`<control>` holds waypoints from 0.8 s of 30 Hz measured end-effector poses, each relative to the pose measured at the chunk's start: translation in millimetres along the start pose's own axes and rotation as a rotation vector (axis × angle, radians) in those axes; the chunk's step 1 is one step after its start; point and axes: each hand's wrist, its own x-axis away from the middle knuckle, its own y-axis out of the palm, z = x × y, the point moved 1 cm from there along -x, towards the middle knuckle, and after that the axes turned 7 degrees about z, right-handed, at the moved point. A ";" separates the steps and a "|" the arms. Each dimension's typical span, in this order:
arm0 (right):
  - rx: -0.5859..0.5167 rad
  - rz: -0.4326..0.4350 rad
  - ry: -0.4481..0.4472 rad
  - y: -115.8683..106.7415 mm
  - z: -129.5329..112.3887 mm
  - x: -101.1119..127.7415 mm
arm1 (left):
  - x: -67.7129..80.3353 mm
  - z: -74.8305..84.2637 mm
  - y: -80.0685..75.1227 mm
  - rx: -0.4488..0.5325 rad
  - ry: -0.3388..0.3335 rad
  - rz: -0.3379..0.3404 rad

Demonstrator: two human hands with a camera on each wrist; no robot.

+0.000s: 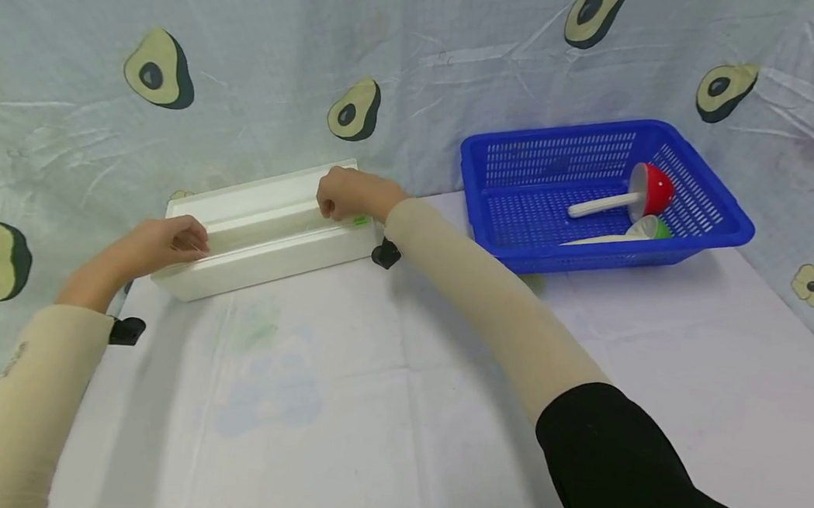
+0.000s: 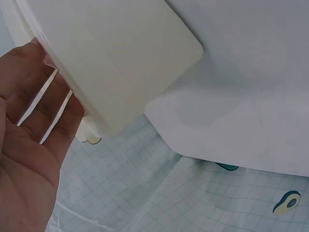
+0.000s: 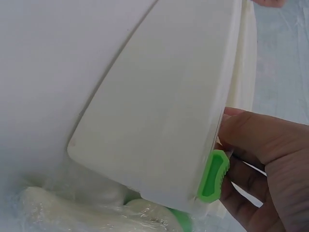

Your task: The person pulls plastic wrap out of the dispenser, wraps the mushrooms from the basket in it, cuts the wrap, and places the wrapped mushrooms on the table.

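Observation:
A long white plastic box lies on the table in the head view, its lid raised along the back. My left hand is at the left end, bent fingers holding the front rim. In the left wrist view, those fingertips reach behind the rim, partly hidden by it. At the right end, my right hand has its fingers curled on the rim. The right wrist view has its thumb and fingers pinching the edge beside a green clip.
A blue basket stands at the back right. Inside lie a red mushroom-shaped piece on a white stem and a green one. Something in clear plastic wrap is by the box's right end. An avocado-print cloth hangs behind.

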 end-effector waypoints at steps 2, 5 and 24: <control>0.001 0.017 -0.009 -2.4 -1.4 0.7 | -0.7 -2.4 -1.5 -0.029 0.016 -0.010; 0.006 0.030 -0.012 -5.8 -3.6 2.2 | -1.8 -4.9 -2.8 -0.080 0.028 -0.033; 0.085 -0.102 0.134 -24.8 -6.1 -2.0 | -29.5 -5.2 -24.5 -0.111 0.012 -0.266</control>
